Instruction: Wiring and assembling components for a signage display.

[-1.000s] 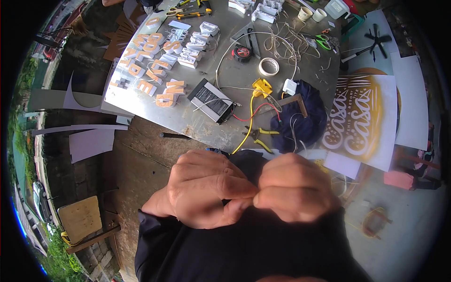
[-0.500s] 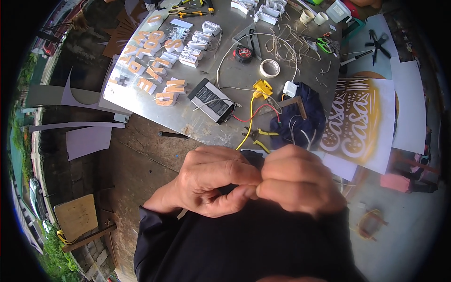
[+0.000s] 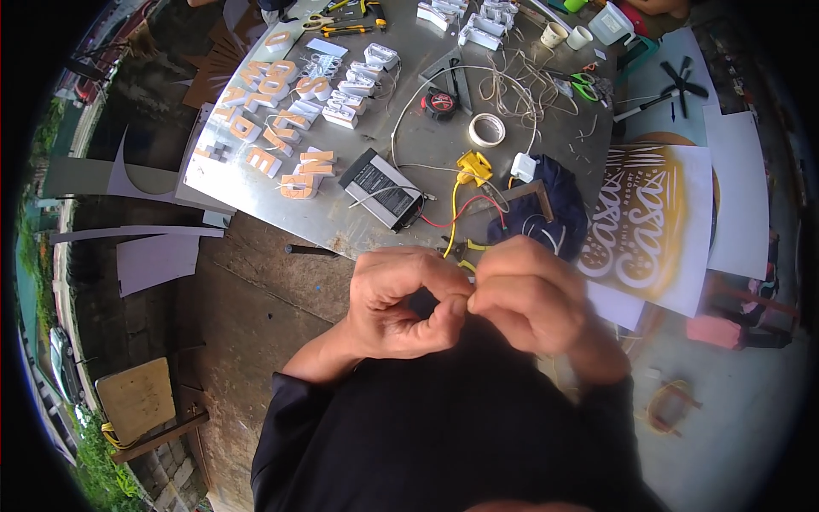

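My left hand (image 3: pixel 399 303) and my right hand (image 3: pixel 531 292) meet in front of my body, off the near edge of the metal table (image 3: pixel 281 211). Both are closed in a pinch, thumb against forefinger, with the fingertips touching. Whatever sits between them is hidden or too small to name. Just beyond the hands lie yellow-handled pliers (image 3: pixel 467 248), partly covered by my right hand. Past those are a black and silver power supply box (image 3: pixel 381 189) with wires, a yellow plug or socket (image 3: pixel 474 167) on a yellow cord, and a dark blue cloth (image 3: pixel 566 200).
Several block letters (image 3: pixel 299 186) stand on the table's left half. A tape measure (image 3: pixel 439 103), a tape roll (image 3: pixel 474 136), a white adapter (image 3: pixel 524 167) and tangled cable (image 3: pixel 512 92) lie farther back. Cups (image 3: pixel 554 36) stand at the far right. A printed sheet (image 3: pixel 695 222) lies right.
Both hands have moved slightly up and away from my body, still pinched together. The fingers of my left hand have curled into a rounder loop. The table things have hardly shifted.
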